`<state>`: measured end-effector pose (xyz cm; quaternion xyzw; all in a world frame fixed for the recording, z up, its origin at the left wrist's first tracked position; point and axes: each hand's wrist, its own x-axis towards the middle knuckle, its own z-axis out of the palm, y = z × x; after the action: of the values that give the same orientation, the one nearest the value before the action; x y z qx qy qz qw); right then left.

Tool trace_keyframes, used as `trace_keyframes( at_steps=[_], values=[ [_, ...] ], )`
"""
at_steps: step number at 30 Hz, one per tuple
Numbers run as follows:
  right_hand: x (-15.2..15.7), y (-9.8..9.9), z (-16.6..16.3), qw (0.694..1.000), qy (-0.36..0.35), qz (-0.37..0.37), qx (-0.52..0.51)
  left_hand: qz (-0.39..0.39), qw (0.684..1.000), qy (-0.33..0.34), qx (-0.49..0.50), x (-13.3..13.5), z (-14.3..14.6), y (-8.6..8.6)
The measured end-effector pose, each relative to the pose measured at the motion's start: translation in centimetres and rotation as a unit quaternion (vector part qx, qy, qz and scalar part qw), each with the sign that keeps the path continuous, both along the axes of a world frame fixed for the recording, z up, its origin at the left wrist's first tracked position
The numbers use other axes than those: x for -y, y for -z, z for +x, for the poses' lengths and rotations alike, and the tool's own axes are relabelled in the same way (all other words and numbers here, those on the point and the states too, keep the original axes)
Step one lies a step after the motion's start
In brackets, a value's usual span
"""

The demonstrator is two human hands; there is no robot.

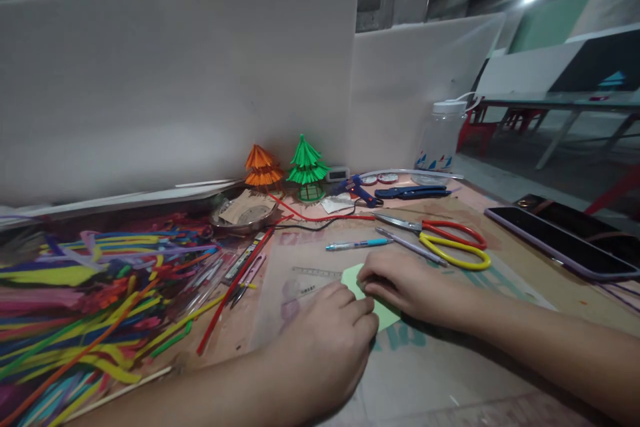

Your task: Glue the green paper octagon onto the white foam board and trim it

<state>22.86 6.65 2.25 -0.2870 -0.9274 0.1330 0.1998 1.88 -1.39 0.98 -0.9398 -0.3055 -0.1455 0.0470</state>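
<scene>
A piece of light green paper [387,315] lies on the sheet in front of me, between my two hands. My left hand [327,340] is closed, its curled fingers at the paper's left edge; the thumb is hidden beneath. Bent over the upper right part of the paper, the fingers of my right hand [413,285] pinch it. Just beyond the hands lie a light blue pen [357,245], a grey-purple pen [413,247] and scissors [450,243] with one red and one yellow handle. A clear ruler [316,272] shows beside the paper.
Colourful pipe cleaners [100,307] heap at left. Behind stand an orange paper-like tree [263,167], a green tree [306,170], a metal bowl [250,213], a blue glue gun [363,191], blue pliers [413,192] and a clear bottle [440,140]. A phone [560,243] lies right.
</scene>
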Motion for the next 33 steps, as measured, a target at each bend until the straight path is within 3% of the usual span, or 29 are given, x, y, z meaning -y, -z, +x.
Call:
trace_keyframes(
  at_steps=[6,11,19,25,33],
  values=[
    [-1.5,0.7,-0.3,0.997,0.015,0.077,0.016,0.014,1.0,0.004,-0.024,0.0,0.0,-0.5],
    [-1.6,1.2,0.7,0.998,0.007,0.036,-0.047,0.015,0.999,0.003,-0.03,0.1,0.0,-0.6],
    [-1.6,0.5,0.2,0.999,-0.032,0.036,-0.013,0.017,1.0,0.011,0.004,0.0,-0.2,-0.2],
    [-1.3,0.7,0.4,0.999,0.024,0.033,-0.034,0.02,1.0,0.01,0.01,-0.1,-0.1,-0.4],
    [-1.9,0.8,0.7,0.996,0.047,0.003,-0.081,0.019,1.0,-0.003,0.004,0.3,-0.1,-0.6]
  ],
)
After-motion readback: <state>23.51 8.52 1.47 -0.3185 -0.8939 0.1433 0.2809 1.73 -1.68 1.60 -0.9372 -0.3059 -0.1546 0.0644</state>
